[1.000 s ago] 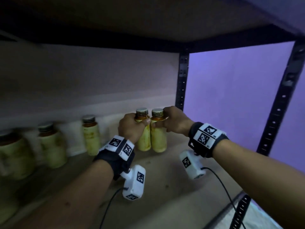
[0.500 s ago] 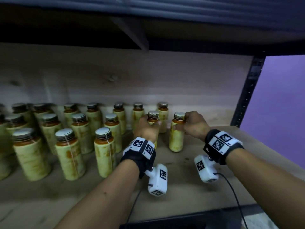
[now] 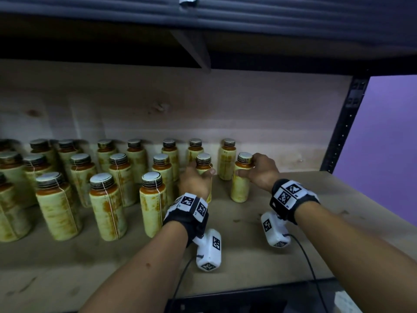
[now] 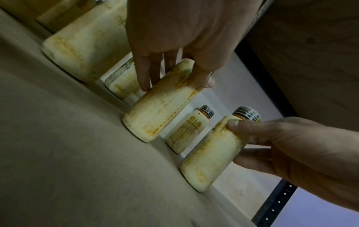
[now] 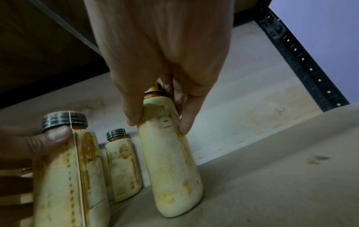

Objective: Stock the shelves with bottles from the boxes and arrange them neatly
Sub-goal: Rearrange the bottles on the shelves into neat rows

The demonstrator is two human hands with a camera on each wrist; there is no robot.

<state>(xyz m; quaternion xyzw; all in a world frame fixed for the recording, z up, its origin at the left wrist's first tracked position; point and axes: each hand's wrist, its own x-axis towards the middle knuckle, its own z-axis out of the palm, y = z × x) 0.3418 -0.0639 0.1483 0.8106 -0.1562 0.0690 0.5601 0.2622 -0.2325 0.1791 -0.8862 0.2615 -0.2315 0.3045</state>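
Two cream bottles with orange stains and dark caps stand upright on the wooden shelf board. My left hand grips the left bottle by its shoulder, thumb on one side and fingers on the other; the left wrist view shows this left hand on that bottle. My right hand holds the right bottle just under its cap. In the right wrist view this right hand pinches the bottle near the top. The two bottles stand a short gap apart.
Several rows of like bottles fill the shelf's left and back. One bottle stands against the back wall between my hands. A black upright post bounds the right end. An upper shelf hangs low overhead. Bare board lies right and front.
Both hands have carried their bottles from near the right post to beside the rows. The bottles, side by side and touching before, now stand apart on the board.
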